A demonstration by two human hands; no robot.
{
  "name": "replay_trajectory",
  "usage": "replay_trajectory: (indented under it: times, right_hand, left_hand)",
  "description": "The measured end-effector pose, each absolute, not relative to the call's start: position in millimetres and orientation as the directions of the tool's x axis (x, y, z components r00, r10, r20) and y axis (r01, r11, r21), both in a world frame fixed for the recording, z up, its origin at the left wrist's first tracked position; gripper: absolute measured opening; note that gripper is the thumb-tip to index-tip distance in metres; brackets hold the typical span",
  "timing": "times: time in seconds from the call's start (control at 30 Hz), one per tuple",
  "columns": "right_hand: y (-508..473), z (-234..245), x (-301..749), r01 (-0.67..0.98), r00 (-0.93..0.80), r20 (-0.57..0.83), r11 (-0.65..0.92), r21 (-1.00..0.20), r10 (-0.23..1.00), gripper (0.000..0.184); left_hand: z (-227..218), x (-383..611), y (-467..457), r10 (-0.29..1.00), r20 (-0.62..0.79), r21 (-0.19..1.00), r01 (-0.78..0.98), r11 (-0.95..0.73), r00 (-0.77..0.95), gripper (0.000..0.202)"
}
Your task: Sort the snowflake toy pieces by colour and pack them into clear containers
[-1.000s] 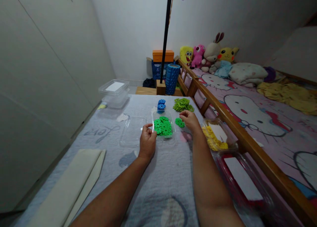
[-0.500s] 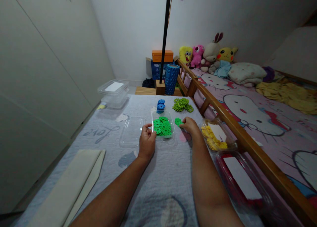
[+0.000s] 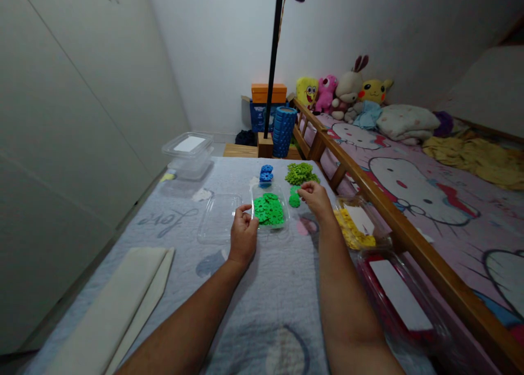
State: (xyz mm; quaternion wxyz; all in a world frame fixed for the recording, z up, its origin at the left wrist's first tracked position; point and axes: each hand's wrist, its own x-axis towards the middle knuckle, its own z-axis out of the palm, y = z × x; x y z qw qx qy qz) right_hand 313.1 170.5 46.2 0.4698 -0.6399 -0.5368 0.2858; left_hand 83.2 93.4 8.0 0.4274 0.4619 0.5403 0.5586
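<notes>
A clear plastic tray (image 3: 284,219) full of dark green toothed discs (image 3: 269,209) sits mid-table. My left hand (image 3: 243,234) grips the tray's near left rim, fingers curled. My right hand (image 3: 315,196) is just right of the tray, fingers pinched beside a few loose dark green discs (image 3: 294,199); whether it holds one I cannot tell. Beyond lie a pile of light green discs (image 3: 302,173) and a short stack of blue discs (image 3: 266,173).
An empty clear lid (image 3: 219,216) lies left of the tray. A tray of yellow discs (image 3: 351,228) and a red tray with a white label (image 3: 399,297) line the right edge by the wooden bed rail (image 3: 385,206). Stacked clear containers (image 3: 189,154) stand far left; folded cloth (image 3: 123,304) lies near left.
My right hand dipped to the loose dark green discs, then lifted slightly back; the discs now lie closer to the tray. My left hand stayed on the tray.
</notes>
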Motion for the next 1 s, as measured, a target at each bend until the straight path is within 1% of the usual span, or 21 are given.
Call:
replay_trajectory:
  times: [0.1, 0.2, 0.3, 0.37, 0.47, 0.57, 0.63, 0.7, 0.8, 0.9, 1.0]
  right_hand:
    - [170, 55, 290, 0.374, 0.158, 0.171, 0.101, -0.922, 0.972, 0.028]
    - [170, 54, 269, 0.338, 0.073, 0.182, 0.148, -0.930, 0.980, 0.025]
    - [173, 49, 266, 0.313, 0.088, 0.215, 0.178, -0.933, 0.973, 0.022]
    - [175, 45, 274, 0.363, 0.153, 0.230, 0.162, -0.918, 0.961, 0.020]
    - [177, 37, 295, 0.516, 0.277, 0.225, 0.053, -0.855, 0.934, 0.016]
    - [175, 25, 311, 0.674, 0.357, 0.202, -0.101, -0.732, 0.912, 0.015]
    - [172, 16, 315, 0.750, 0.363, 0.194, -0.163, -0.641, 0.911, 0.015]
    - [169, 9, 314, 0.803, 0.347, 0.194, -0.183, -0.567, 0.918, 0.017]
    - [167, 4, 309, 0.848, 0.327, 0.196, -0.196, -0.492, 0.924, 0.022]
    - [167, 2, 307, 0.867, 0.319, 0.207, -0.196, -0.458, 0.925, 0.021]
    - [169, 0, 308, 0.869, 0.310, 0.206, -0.188, -0.458, 0.928, 0.017]
  left_hand:
    - [9, 83, 93, 0.981, 0.055, 0.998, -0.010, -0.058, -0.184, 0.037]
    - [9, 83, 93, 0.981, 0.062, 0.998, -0.013, -0.066, -0.183, 0.035]
    - [9, 83, 93, 0.981, 0.062, 0.998, -0.008, -0.065, -0.184, 0.035]
    - [9, 83, 93, 0.981, 0.060, 0.998, -0.005, -0.062, -0.185, 0.035]
    - [8, 83, 93, 0.980, 0.062, 0.998, -0.001, -0.063, -0.191, 0.035]
    - [8, 83, 93, 0.976, 0.072, 0.997, 0.008, -0.072, -0.206, 0.033]
    - [7, 83, 93, 0.973, 0.077, 0.997, 0.006, -0.078, -0.218, 0.033]
    - [7, 83, 93, 0.971, 0.077, 0.997, -0.007, -0.080, -0.225, 0.034]
    - [7, 84, 94, 0.971, 0.068, 0.997, -0.029, -0.076, -0.229, 0.040]
    - [7, 84, 94, 0.972, 0.056, 0.998, -0.024, -0.063, -0.229, 0.046]
    - [7, 84, 94, 0.974, 0.052, 0.999, -0.002, -0.054, -0.220, 0.050]
